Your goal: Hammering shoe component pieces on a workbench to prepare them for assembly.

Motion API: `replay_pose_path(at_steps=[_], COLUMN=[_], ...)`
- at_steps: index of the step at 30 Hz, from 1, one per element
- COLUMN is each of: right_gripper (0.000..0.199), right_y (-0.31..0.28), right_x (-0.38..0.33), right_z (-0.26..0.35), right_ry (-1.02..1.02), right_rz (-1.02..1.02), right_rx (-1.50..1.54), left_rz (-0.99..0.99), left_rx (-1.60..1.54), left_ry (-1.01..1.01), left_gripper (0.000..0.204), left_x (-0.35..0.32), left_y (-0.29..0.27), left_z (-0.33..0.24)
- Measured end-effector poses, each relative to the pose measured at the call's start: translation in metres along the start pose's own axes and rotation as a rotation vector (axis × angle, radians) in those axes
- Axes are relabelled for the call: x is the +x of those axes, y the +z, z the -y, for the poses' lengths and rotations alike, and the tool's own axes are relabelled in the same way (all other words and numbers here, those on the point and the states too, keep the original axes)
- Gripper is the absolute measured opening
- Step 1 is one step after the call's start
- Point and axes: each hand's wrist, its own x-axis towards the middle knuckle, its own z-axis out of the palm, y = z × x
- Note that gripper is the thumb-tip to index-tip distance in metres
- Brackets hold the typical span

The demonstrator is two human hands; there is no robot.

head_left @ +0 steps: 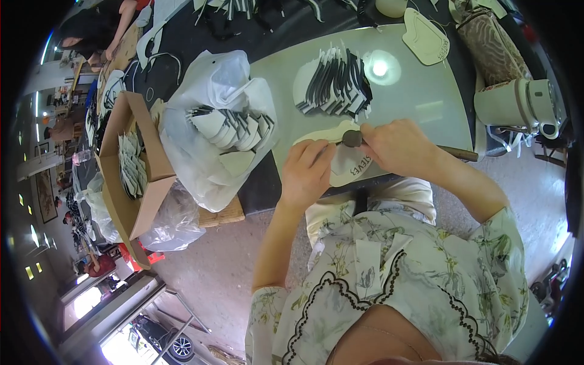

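Observation:
On the table edge before me lies a cream, curved flat template (348,176) with dark lettering, a pale piece on top of it. My left hand (307,170) presses on its left part with bent fingers drawn together; what lies beneath the fingertips is partly hidden. My right hand (398,143) is closed around a hammer (351,139) whose dark round head rests over the template, its wooden handle showing past my wrist. Beyond my hands, a fanned stack of black and white shoe-upper pieces (334,85) lies on the grey-green board (420,100).
To the left, a white plastic bag (210,79) holds more white pieces. An open cardboard box (159,159) with pieces stands beside it. Another cream template (426,38) lies at the far right, near a pale canister (508,106). A person (91,30) sits at the far left.

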Motion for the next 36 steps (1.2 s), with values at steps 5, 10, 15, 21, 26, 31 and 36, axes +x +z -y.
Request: replay_pose_path(at_steps=[5, 10, 15, 21, 26, 31, 36], right_gripper=[0.033, 0.033, 0.031, 0.030, 0.027, 0.025, 0.025], right_y=[-0.002, -0.001, 0.002, 0.012, 0.004, 0.011, 0.007], right_x=[0.001, 0.007, 0.007, 0.008, 0.010, 0.020, 0.020], right_z=[0.003, 0.006, 0.008, 0.006, 0.011, 0.015, 0.021], right_ry=[-0.017, -0.013, -0.058, -0.046, -0.050, -0.078, -0.066], right_rz=[-0.002, 0.022, 0.003, -0.012, -0.022, -0.050, -0.044], right_rx=[0.004, 0.020, -0.025, -0.019, 0.003, -0.056, -0.008], left_rz=[0.041, 0.044, 0.015, -0.059, -0.001, -0.011, -0.006], left_rx=[0.062, 0.057, 0.066, 0.081, 0.266, 0.280, 0.309], left_ry=[0.003, -0.025, -0.051, -0.131, -0.106, -0.155, -0.172], left_gripper=[0.033, 0.032, 0.033, 0.036, 0.039, 0.030, 0.030], left_x=[0.004, 0.004, 0.000, -0.012, -0.014, -0.015, -0.018], left_y=[-0.005, -0.006, -0.005, -0.006, -0.004, -0.003, -0.002], left_z=[-0.005, -0.007, -0.006, -0.012, -0.020, -0.026, -0.032])
